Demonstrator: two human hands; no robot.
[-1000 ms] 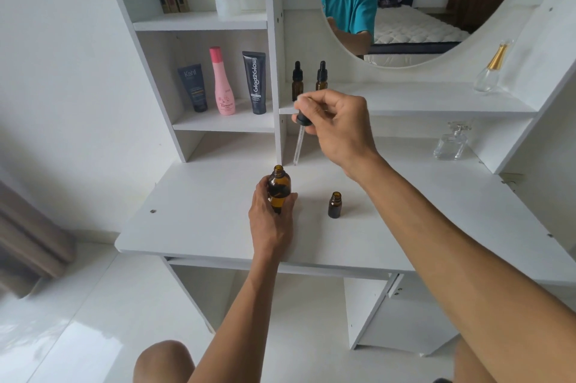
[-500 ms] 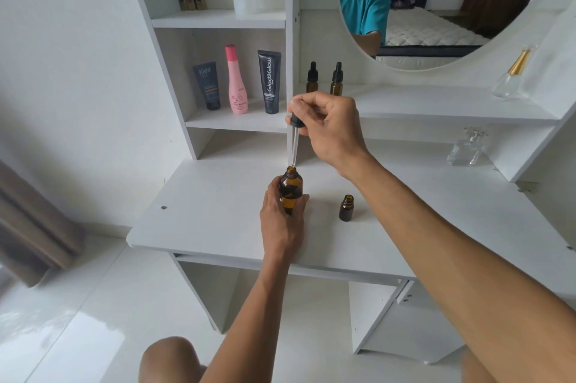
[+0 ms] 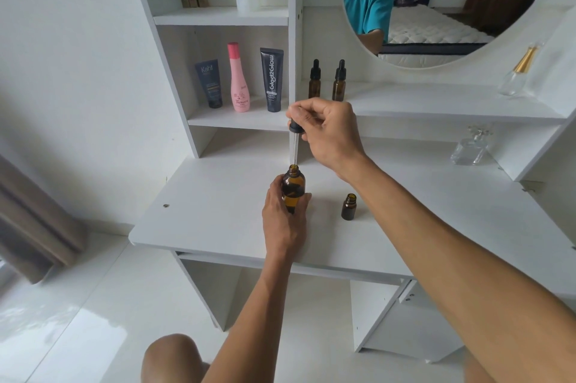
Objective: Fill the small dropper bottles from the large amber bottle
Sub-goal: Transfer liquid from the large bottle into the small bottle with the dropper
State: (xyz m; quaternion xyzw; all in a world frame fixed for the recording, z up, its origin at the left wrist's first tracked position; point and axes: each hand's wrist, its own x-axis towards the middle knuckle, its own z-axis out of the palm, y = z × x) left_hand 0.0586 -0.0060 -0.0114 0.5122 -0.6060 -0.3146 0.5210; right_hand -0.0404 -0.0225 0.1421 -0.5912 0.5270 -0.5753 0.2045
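Item: large amber bottle [image 3: 293, 188], uncapped, standing upright on the desk [image 3: 218, 214] near its middle. Your left hand [image 3: 285, 220] is wrapped round its lower body, fingers curled to steady it.

Item: dropper [image 3: 294, 145], black cap and glass tube. Your right hand [image 3: 327, 133] pinches the cap between thumb and fingers, holding the tube upright with its tip right at the mouth of the large bottle (whether the tip is inside the neck cannot be told, nor whether the tube holds liquid).

Item: small open bottle [image 3: 348, 207], uncapped, standing on the desk just to the right of the large bottle and apart from it. Its fill level cannot be read through the dark glass.

Item: two capped dropper bottles [image 3: 327, 82], side by side on the shelf behind your right hand. Both have their droppers on; contents not visible.

Status, as a judgement: you look to be at the drawing-up step for the small open bottle. Still to do: carry the dropper across, empty it into that bottle, repeat as needed, then cap it. The two on the shelf may be finished or waiting; this view does not say which.
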